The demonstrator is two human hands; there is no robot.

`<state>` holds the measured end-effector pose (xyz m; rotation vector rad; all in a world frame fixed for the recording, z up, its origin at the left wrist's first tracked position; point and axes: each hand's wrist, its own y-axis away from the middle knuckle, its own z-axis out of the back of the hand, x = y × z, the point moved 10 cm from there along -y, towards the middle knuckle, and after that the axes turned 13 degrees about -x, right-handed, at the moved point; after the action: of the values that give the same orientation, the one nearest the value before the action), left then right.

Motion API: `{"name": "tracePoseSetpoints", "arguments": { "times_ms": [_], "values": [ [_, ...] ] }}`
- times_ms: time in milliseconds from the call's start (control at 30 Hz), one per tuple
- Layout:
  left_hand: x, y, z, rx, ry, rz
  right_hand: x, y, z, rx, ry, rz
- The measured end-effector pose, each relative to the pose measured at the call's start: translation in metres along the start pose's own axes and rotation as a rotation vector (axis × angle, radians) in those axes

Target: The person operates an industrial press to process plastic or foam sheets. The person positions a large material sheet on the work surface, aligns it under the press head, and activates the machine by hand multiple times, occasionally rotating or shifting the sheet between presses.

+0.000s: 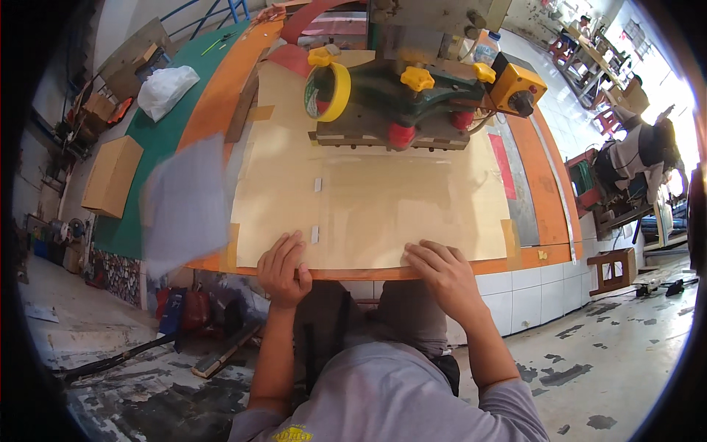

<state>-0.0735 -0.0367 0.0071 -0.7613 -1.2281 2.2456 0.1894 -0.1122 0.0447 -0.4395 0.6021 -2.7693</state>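
My left hand [285, 270] rests at the near edge of a work surface covered with tan paper [280, 162], its fingers loosely bent and apart, holding nothing that I can see. My right hand [442, 274] lies with stretched fingers on the same paper further right. Between them is a faint, slightly glossy rectangle [387, 202]; I cannot tell if it is a separate clear sheet. Two small white strips [315, 235] stick to the paper near my left hand. Left of that hand, a pale translucent sheet [185, 210] is smeared by motion, with no hand on it.
A dark green press head [434, 92] with yellow knobs stands over the far side, a roll of yellow tape [339, 92] hanging on it. An orange control box [519, 88] sits at its right. A cardboard box [113, 177] and white plastic bag [168, 90] lie left.
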Motion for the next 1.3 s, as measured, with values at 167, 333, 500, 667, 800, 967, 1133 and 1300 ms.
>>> {"name": "tracePoseSetpoints", "arguments": {
  "times_ms": [167,333,500,667,800,967,1133,1300],
  "values": [
    [0.002,0.001,0.001,-0.011,0.005,-0.005,0.010,-0.010,0.006,-0.116,0.018,0.045],
    [-0.003,-0.003,-0.003,-0.010,0.023,-0.022,0.003,-0.021,0.030,-0.203,0.069,0.013],
    [-0.002,0.004,0.000,-0.026,-0.001,-0.033,0.014,-0.024,0.083,-0.402,0.013,0.007],
    [-0.003,0.003,0.002,-0.014,0.016,-0.032,-0.023,0.012,0.187,-0.467,-0.107,-0.280],
    [-0.004,-0.002,-0.003,-0.023,0.016,-0.040,-0.077,0.109,0.280,-0.450,-0.068,-0.656],
    [-0.003,0.001,-0.004,-0.015,0.001,-0.054,-0.198,0.277,0.274,-0.311,-0.189,-1.089],
    [-0.002,0.002,-0.006,0.012,-0.005,-0.044,-0.304,0.409,0.203,-0.224,-0.068,-1.424],
    [0.002,0.007,-0.001,0.026,0.000,-0.049,-0.367,0.456,0.314,-0.441,0.919,-1.319]
  ]
}}
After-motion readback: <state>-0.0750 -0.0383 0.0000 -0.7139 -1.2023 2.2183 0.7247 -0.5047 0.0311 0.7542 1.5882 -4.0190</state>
